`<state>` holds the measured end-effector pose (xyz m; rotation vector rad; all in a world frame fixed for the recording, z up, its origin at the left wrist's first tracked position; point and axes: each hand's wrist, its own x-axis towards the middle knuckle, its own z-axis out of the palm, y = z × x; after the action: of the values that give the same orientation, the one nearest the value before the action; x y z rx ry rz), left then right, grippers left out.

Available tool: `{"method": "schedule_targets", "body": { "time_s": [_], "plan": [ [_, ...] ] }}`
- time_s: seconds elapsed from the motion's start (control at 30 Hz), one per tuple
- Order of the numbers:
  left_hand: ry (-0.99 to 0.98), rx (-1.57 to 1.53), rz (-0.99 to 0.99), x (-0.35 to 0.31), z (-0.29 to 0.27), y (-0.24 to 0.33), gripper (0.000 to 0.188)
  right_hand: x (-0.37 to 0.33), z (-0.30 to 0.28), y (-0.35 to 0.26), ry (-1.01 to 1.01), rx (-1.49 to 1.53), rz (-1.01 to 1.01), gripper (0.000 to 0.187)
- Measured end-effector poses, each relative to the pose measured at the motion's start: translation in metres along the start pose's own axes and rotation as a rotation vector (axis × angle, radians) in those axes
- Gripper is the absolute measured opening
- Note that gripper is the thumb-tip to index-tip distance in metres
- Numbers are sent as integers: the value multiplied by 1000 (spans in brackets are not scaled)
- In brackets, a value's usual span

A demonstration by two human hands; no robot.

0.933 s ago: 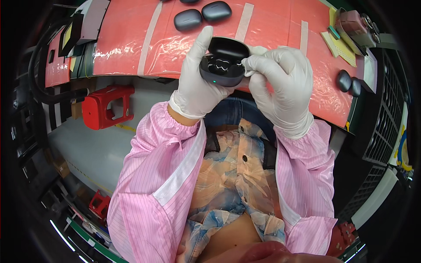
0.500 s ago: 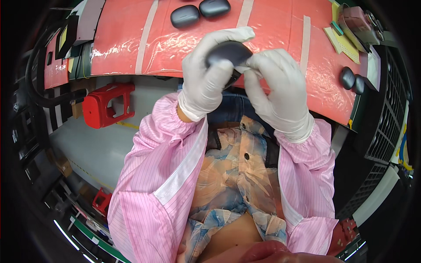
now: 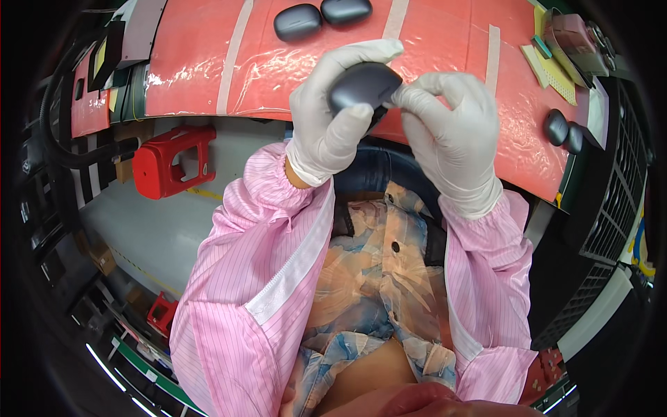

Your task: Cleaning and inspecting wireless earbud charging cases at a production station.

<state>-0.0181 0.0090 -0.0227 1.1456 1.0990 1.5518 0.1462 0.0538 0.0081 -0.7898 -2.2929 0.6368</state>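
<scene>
A dark grey, rounded earbud case (image 3: 364, 85) is held in my gloved left hand (image 3: 321, 125) above the near edge of the table. The left thumb presses on its near side while the fingers wrap round its far side. My gloved right hand (image 3: 455, 135) is closed in a pinch at the right end of the case. What lies between those fingertips, if anything, is too small to make out. Two similar cases, one (image 3: 297, 23) beside the other (image 3: 346, 10), rest on the table beyond my hands.
The table has a red, glossy cover (image 3: 187, 69) with pale tape strips. At its right lie two more small dark cases (image 3: 556, 127), near yellow note pads (image 3: 556, 76) and a pink container (image 3: 573, 33). A red stool (image 3: 156, 167) stands on the floor at the left.
The right hand has shifted slightly right, its fingers now more curled at the end of the case. A pale sliver seen there earlier is hardly visible. The left hand keeps its hold.
</scene>
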Motion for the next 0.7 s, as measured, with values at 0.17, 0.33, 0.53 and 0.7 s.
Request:
{"method": "schedule_targets", "body": {
  "time_s": [0.17,0.33,0.53,0.7],
  "plan": [
    [-29,-163,18,0,-3,1,84,-1,3,19,263,-45,20,20],
    [13,18,78,0,-3,-3,89,5,5,-11,63,-8,-49,18],
    [106,-77,63,3,3,-11,93,11,21,-17,93,539,313,10],
    [94,-214,39,3,11,-8,89,13,15,-32,3,-74,-42,25]
  ]
}}
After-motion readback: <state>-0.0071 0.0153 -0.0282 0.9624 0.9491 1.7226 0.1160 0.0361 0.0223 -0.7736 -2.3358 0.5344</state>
